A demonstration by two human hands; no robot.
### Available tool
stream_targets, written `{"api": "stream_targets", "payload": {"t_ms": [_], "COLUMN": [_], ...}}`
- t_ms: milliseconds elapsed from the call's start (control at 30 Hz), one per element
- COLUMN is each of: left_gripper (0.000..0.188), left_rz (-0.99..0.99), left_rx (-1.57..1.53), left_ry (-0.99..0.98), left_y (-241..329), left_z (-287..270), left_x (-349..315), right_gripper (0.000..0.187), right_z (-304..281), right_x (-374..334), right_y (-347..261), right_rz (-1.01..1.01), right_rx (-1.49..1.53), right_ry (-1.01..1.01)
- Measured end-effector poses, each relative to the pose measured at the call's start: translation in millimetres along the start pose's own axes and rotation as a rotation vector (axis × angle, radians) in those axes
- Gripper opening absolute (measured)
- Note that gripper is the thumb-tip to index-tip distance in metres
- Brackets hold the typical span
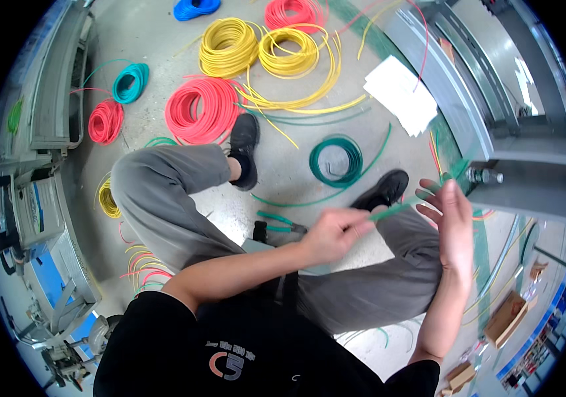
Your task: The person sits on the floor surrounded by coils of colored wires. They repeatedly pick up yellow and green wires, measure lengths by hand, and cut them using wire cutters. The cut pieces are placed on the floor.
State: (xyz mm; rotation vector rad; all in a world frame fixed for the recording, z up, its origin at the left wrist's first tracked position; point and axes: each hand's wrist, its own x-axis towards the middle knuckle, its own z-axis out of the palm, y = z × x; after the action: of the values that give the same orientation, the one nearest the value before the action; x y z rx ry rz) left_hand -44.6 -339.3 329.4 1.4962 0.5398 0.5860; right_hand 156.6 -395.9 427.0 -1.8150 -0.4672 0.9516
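Note:
A length of green wire point(390, 212), smeared by motion, stretches between my hands. My left hand point(338, 233) is closed in a pinch around one end of it. Further right, my right hand point(451, 218) is raised with its fingers apart, and the wire runs up past its fingertips; whether they touch it is unclear. Beyond my hands, a coil of dark green wire point(321, 173) lies on the floor between my shoes. Pliers with green handles point(276, 221) lie near my left wrist.
Several yellow coils point(228, 49) and red coils point(194, 111) lie ahead, with a teal coil point(131, 83) to the left. White paper sheets point(402, 96) rest beside a grey metal frame point(442, 73). A clear bottle point(485, 176) is near my right hand. Grey equipment point(58, 86) stands left.

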Motion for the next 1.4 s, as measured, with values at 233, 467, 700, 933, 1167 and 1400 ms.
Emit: {"api": "stream_targets", "payload": {"t_ms": [233, 467, 700, 933, 1167, 1400], "left_gripper": [0.012, 0.016, 0.019, 0.026, 0.031, 0.025], "left_rz": [0.313, -0.155, -0.327, -0.361, -0.474, -0.973], "left_rx": [0.358, 1.089, 1.059, 1.507, 1.507, 1.339], "left_ry": [-0.184, -0.256, -0.293, -0.767, 0.058, 0.584], "left_y": [-49.5, -191.3, -183.2, -106.4, -41.4, -27.8], "left_z": [-15.8, -79.9, -152.2, -250.0, -526.6, -634.9], "left_x": [48.6, 66.5, 163.0, 271.7, 191.9, -156.4], "right_gripper": [0.022, 0.025, 0.022, 0.024, 0.023, 0.026], "right_z": [-22.9, -7.2, -3.0, 0.2, 39.4, 53.7], "right_x": [58.9, 49.2, 30.0, 37.7, 28.3, 47.1], "right_y": [-65.3, -52.5, -47.1, -45.9, -74.1, -54.5], "right_rz": [-0.2, -0.286, -0.19, -0.144, -0.093, -0.113], "right_rx": [0.797, 0.597, 0.62, 0.59, 0.545, 0.53], "right_ry": [-0.024, 0.242, 0.294, 0.227, 0.255, 0.08]}}
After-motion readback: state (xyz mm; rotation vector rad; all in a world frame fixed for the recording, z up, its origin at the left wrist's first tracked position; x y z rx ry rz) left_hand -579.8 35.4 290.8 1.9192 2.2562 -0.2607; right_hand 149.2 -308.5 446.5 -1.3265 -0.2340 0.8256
